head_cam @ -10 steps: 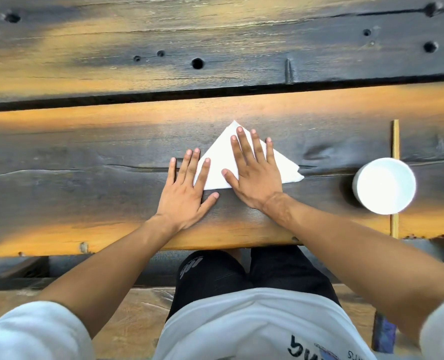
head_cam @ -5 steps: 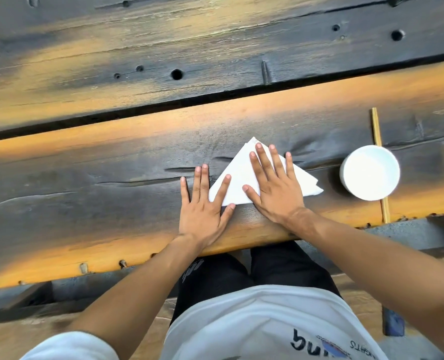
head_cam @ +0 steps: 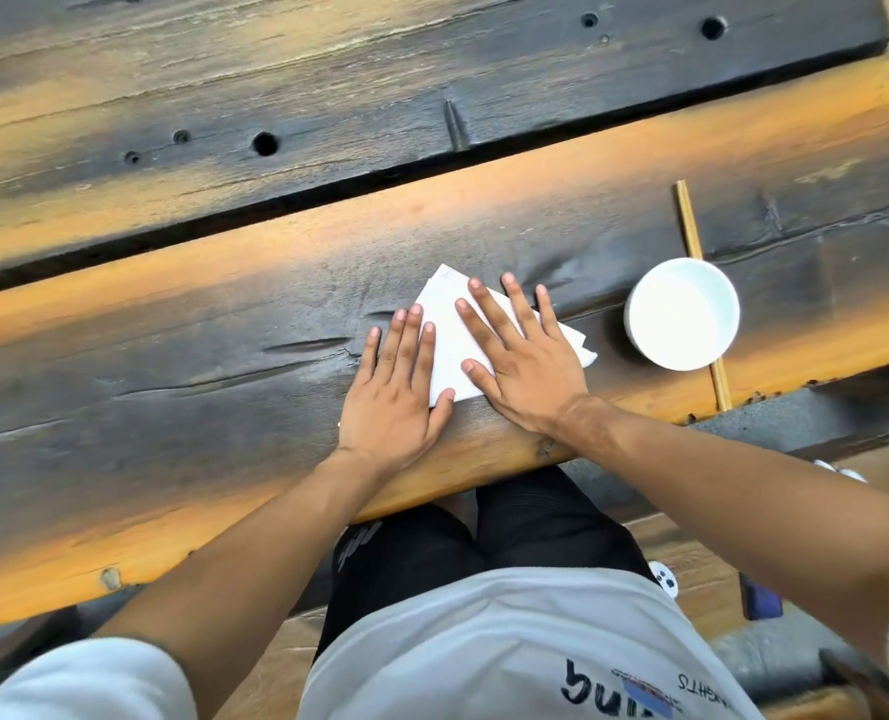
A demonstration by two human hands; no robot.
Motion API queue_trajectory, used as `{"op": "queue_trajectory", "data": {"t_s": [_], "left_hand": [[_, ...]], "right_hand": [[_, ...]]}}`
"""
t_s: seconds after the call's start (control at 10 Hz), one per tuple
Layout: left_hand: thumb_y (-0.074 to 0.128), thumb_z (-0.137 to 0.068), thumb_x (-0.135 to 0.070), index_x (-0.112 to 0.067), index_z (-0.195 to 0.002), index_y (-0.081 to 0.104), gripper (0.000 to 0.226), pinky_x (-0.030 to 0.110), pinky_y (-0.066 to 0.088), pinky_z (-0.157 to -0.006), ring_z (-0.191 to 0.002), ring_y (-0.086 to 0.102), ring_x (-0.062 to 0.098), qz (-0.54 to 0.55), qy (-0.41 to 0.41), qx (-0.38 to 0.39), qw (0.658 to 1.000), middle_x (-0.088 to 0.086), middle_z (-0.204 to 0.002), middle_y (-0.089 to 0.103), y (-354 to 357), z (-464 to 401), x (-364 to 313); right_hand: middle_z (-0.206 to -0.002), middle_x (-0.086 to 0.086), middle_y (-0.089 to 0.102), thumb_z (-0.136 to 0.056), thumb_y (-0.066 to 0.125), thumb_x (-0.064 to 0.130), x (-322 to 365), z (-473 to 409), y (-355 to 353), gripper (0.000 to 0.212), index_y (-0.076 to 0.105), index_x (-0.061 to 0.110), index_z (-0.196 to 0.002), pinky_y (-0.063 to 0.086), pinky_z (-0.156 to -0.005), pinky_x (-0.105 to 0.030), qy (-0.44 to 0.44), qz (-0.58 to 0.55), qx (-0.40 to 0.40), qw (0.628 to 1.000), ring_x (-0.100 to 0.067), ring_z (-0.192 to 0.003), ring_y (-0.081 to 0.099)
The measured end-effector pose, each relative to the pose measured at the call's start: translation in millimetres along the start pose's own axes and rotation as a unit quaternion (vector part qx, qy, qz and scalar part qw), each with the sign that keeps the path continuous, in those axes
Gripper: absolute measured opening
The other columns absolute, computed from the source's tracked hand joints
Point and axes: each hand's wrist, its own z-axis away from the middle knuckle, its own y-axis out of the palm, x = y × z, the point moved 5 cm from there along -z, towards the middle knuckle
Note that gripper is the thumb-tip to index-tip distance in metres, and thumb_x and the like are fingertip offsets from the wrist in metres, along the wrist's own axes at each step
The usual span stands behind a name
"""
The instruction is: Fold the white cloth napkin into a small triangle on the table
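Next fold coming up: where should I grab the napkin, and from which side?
Likely the right corner of the napkin, coming from the bowl side. It pokes out bare past the right hand; the left hand covers the other end.

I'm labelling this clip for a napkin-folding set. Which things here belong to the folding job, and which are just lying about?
Part of the job:
- white napkin, folded in a triangle on the table
- left hand, flat on its left part
- right hand, flat on its right part

Just lying about:
- white bowl
- wooden stick running under the bowl
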Motion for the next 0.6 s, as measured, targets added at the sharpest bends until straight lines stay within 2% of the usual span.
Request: {"op": "queue_trajectory", "data": {"t_s": [0.3,0.4,0.5,0.6], "left_hand": [[0.02,-0.104,-0.054,-0.004,-0.162,0.003,0.079,0.058,0.004,-0.127,-0.159,-0.008,0.032,-0.033,-0.018,0.048,0.998,0.017,-0.171,-0.006,-9,-1,-5],[0.016,-0.102,-0.056,-0.007,-0.163,0.005,0.08,0.061,-0.001,-0.126,-0.158,-0.009,0.034,-0.039,-0.041,0.076,0.996,0.017,-0.171,-0.004,-25,-1,-11],[0.017,-0.1,-0.057,-0.009,-0.163,0.01,0.08,0.062,-0.001,-0.126,-0.158,-0.002,0.036,-0.029,-0.076,0.067,0.994,0.021,-0.17,0.003,-44,-3,-20],[0.013,-0.094,-0.067,-0.022,-0.164,0.01,0.083,0.062,-0.007,-0.125,-0.158,-0.003,0.037,0.003,-0.115,0.046,0.992,0.019,-0.171,0.004,-69,-10,-44]], "right_hand": [[-0.174,-0.004,-0.001,-0.105,0.023,0.058,3,4,-12,0.072,0.003,0.022,-0.165,0.005,-0.126,-0.06,-0.004,-0.004,0.028,1.0,-0.036,-0.159,-0.003],[-0.174,-0.004,-0.005,-0.105,0.02,0.059,-7,22,-37,0.072,0.0,0.024,-0.165,-0.003,-0.126,-0.059,0.021,-0.006,0.03,0.999,-0.035,-0.159,-0.007],[-0.173,-0.004,-0.008,-0.104,0.016,0.061,-19,39,-52,0.072,0.001,0.026,-0.165,-0.007,-0.126,-0.059,0.04,-0.004,0.032,0.999,-0.035,-0.158,-0.011],[-0.173,-0.006,-0.01,-0.1,0.007,0.064,-44,63,-73,0.074,0.003,0.027,-0.165,-0.007,-0.125,-0.061,0.075,-0.006,0.034,0.997,-0.036,-0.158,-0.012]]}}
